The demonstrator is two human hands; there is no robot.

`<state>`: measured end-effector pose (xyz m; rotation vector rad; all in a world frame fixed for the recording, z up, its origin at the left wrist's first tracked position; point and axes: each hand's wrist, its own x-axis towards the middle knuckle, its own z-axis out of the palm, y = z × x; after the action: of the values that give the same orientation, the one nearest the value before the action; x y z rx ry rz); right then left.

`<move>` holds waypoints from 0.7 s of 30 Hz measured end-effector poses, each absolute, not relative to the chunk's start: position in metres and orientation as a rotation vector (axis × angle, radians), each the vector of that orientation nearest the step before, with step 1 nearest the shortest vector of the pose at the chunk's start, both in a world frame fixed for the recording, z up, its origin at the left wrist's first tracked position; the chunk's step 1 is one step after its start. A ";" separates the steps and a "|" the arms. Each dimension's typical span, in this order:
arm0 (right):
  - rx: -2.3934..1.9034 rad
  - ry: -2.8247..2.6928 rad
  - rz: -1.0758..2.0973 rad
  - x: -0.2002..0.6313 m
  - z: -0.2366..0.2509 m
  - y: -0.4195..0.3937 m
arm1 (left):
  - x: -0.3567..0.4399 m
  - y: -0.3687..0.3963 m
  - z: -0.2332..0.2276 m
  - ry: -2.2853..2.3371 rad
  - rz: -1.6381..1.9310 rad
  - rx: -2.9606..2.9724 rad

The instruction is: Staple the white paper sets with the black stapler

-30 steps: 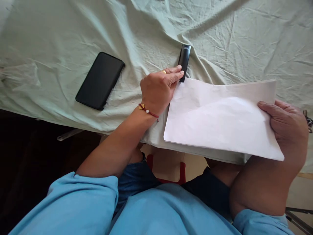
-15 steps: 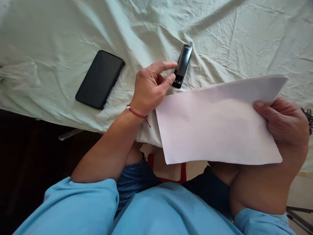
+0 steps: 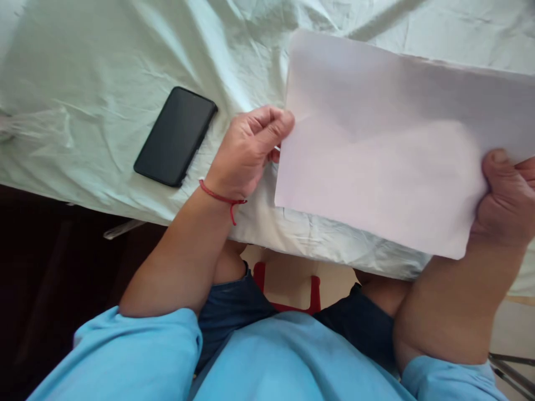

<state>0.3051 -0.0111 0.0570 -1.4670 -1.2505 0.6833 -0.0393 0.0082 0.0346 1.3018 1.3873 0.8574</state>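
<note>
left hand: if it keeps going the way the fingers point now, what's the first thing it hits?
The left hand points right, its fingers curled at the near-left edge of the white paper, so probably that edge, already at its fingertips. Whether they touch it is unclear.

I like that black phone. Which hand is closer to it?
Left. The left hand sits just right of the phone, apart from it. The right hand holds the paper at the far right.
</note>
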 end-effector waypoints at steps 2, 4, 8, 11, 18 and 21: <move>-1.494 -1.206 0.718 0.304 0.057 -0.009 | -0.040 0.008 0.032 1.420 0.929 1.219; -1.552 -1.145 0.774 0.304 0.054 -0.008 | -0.042 0.009 0.025 1.461 0.924 1.185; -1.611 -0.985 0.994 0.304 0.047 -0.005 | -0.047 0.015 0.008 1.390 1.115 1.142; -1.569 -0.983 1.145 0.302 0.043 -0.004 | -0.050 0.018 0.004 1.349 1.219 1.139; -1.537 -0.941 0.963 0.307 0.035 0.005 | -0.044 0.015 0.010 1.246 1.221 1.075; -1.539 -0.911 0.891 0.315 0.031 0.008 | -0.043 0.014 0.009 1.192 1.147 1.114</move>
<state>0.3148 0.0077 0.0311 -1.5388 -0.9109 0.8915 -0.0428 0.0142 0.0092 1.1145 1.1922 1.1466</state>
